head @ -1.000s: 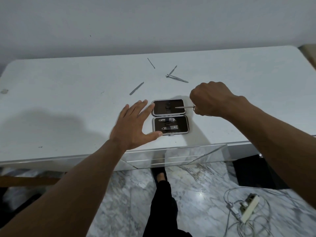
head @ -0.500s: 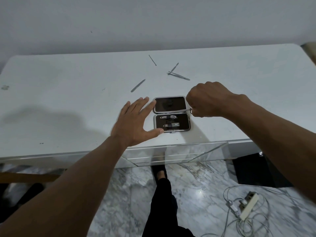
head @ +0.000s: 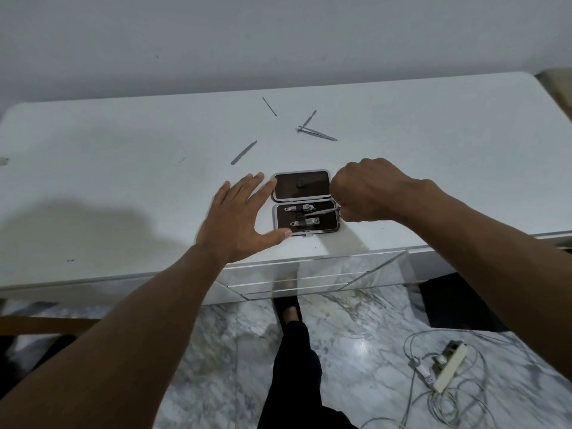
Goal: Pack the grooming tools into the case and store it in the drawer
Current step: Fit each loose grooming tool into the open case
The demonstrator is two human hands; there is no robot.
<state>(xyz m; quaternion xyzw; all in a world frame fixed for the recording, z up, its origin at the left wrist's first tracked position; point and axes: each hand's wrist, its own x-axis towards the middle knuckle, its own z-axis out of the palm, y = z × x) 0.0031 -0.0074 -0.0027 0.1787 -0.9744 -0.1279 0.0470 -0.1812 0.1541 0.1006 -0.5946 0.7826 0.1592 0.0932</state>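
Filling the upper half of the frame: white tabletop (head: 123, 181) under a plain grey wall, marble floor (head: 356, 335) and a power strip (head: 448, 363) at lower right. Lying open near the front edge at centre: case (head: 305, 205), two clippers (head: 300, 208) strapped inside. Splayed loose at its left side: left hand (head: 238, 218). Clenched on slim scissors (head: 323, 211) over the lower tray: right hand (head: 368, 190). Scattered beyond: four loose tools (head: 317, 134), bare surface either side.
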